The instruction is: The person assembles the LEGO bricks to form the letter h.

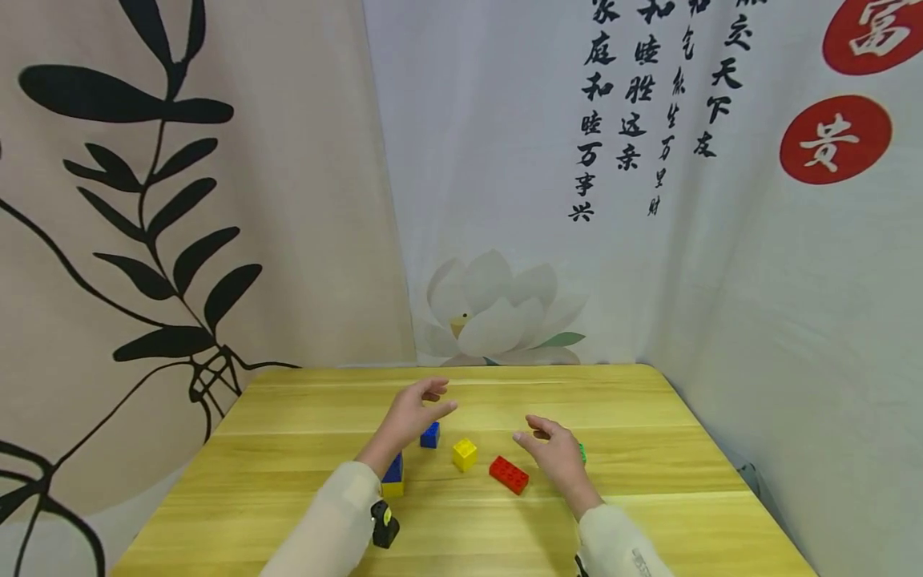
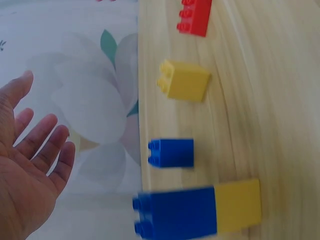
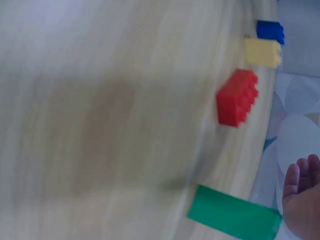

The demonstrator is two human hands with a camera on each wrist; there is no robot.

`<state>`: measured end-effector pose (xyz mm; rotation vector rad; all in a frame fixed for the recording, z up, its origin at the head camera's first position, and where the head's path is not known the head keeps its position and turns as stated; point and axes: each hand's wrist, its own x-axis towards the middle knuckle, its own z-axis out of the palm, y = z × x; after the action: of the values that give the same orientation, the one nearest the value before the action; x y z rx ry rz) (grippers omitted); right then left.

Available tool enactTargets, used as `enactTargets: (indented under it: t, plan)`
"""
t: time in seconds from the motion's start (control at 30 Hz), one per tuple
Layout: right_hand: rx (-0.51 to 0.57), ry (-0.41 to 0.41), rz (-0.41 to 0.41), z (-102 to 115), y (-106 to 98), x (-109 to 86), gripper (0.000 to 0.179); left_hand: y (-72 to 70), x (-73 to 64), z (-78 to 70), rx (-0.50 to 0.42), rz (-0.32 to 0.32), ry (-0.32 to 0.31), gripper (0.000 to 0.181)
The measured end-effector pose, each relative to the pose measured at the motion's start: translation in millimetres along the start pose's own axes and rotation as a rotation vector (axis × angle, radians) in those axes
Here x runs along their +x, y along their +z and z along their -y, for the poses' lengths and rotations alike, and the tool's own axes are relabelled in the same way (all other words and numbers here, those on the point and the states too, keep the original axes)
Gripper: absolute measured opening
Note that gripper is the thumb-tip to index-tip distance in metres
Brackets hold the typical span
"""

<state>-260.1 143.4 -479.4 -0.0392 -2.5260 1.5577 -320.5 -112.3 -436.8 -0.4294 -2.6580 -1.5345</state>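
My left hand (image 1: 413,413) is held above the table with its fingers loosely extended and nothing in them. Below its wrist stands a blue brick on a yellow one, the stacked bricks (image 2: 200,212), partly hidden by the forearm in the head view. Close by are a small blue brick (image 1: 430,435) and a yellow brick (image 1: 465,454). My right hand (image 1: 558,457), also holding nothing, hovers right of a red brick (image 1: 509,475) that lies with studs showing. A green brick (image 3: 235,212) is mostly hidden behind that hand in the head view.
The wooden table (image 1: 288,449) ends at a back edge against a hanging cloth (image 1: 497,200) printed with a lotus and characters. Another cloth with dark leaves hangs at the left. A black wrist camera (image 1: 384,525) is strapped on the left sleeve.
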Motion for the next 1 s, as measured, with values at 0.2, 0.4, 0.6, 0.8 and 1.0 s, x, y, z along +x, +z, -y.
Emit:
enactTargets:
  t: [0.2, 0.4, 0.6, 0.8, 1.0]
  plan:
    - [-0.057, 0.021, -0.020, -13.9, 16.8, -9.8, 0.051, -16.3, -7.3, 14.8, -0.003, -0.043, -0.026, 0.047]
    - [-0.067, 0.043, -0.033, -29.1, 30.5, -16.6, 0.051, -27.6, -17.6, 30.3, -0.025, -0.066, -0.063, 0.049]
    - [-0.085, 0.066, -0.051, -39.0, 39.4, -25.7, 0.052, -33.4, -30.1, 46.4, -0.049, -0.067, -0.106, 0.050]
    - [-0.100, 0.073, -0.080, -43.4, 42.4, -30.8, 0.052, -36.9, -42.2, 56.8, -0.062, -0.050, -0.129, 0.051]
    - [-0.129, 0.086, -0.095, -45.0, 41.3, -31.9, 0.051, -40.6, -55.6, 67.1, -0.085, -0.024, -0.144, 0.050]
